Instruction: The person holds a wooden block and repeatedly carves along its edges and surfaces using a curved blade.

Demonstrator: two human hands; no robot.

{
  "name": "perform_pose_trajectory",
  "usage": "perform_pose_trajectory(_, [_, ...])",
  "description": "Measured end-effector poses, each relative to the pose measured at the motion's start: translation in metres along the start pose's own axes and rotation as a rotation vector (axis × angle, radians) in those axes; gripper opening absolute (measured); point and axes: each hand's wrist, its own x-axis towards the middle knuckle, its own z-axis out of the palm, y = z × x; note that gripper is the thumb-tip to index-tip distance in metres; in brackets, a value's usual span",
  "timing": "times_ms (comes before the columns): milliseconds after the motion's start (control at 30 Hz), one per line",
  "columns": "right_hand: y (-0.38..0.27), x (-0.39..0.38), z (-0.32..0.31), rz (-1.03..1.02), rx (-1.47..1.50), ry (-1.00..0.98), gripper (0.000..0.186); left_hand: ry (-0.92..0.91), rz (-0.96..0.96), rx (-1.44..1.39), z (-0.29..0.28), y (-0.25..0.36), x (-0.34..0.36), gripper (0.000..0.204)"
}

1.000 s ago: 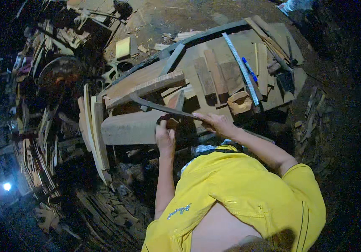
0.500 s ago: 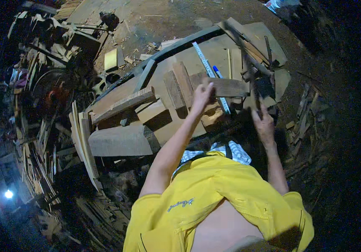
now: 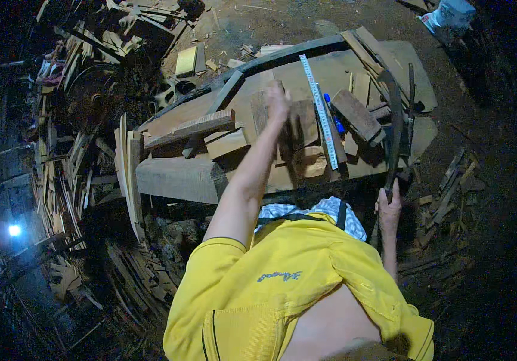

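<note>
My right hand (image 3: 389,207) is closed round the lower end of a long, dark, slightly curved machete (image 3: 395,126), whose blade points away from me over the bench's right part. My left hand (image 3: 278,103) is over the wood blocks in the middle of the bench, at the far end of an upright-lying block (image 3: 260,108); its fingers are blurred, so their grip is unclear. To its right lies a dark wood block (image 3: 304,123), then a white measuring tape strip (image 3: 320,111) and a blue marker (image 3: 337,123). A brown block (image 3: 356,115) rests at a slant beside them.
The low wooden bench (image 3: 391,54) carries a long beam (image 3: 192,131) and a big grey block (image 3: 177,179) at left. Scrap wood piles (image 3: 60,198) stand left, more scraps (image 3: 451,180) right. A white sack (image 3: 451,15) is at the far right.
My left hand has let go of the brown block, which now lies slanted right of the tape, and moved to the blocks further left. My right hand has drawn nearer me with the machete.
</note>
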Motion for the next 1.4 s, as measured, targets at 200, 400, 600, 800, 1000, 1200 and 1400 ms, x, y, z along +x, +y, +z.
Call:
perform_pose_trajectory(200, [-0.001, -0.014, 0.009, 0.093, -0.022, 0.011, 0.056, -0.083, -0.173, 0.454, -0.003, -0.01, 0.029, 0.078])
perform_pose_trajectory(400, [-0.005, -0.041, 0.023, 0.049, 0.008, 0.052, 0.056, -0.072, -0.221, 0.475, -0.005, 0.006, 0.043, 0.069])
perform_pose_trajectory(600, [-0.016, -0.064, 0.058, 0.072, 0.082, 0.059, 0.057, 0.176, 0.023, -0.335, -0.089, -0.014, 0.03, 0.085])
perform_pose_trajectory(800, [-0.043, -0.069, 0.106, -0.005, -0.004, -0.012, 0.053, 0.348, 0.171, -0.576, -0.267, -0.071, -0.038, 0.076])
perform_pose_trajectory(1000, [-0.069, -0.086, 0.167, -0.146, -0.181, -0.099, 0.056, 0.283, 0.12, -0.636, -0.336, -0.127, -0.097, 0.064])
perform_pose_trajectory(1200, [-0.091, -0.121, 0.227, -0.157, -0.305, -0.277, 0.056, 0.176, 0.201, -0.678, -0.313, -0.18, -0.126, 0.066])
perform_pose_trajectory(1400, [-0.103, -0.146, 0.281, -0.495, -0.37, -0.373, 0.056, 0.121, 0.287, -0.329, -0.336, -0.195, -0.156, 0.065])
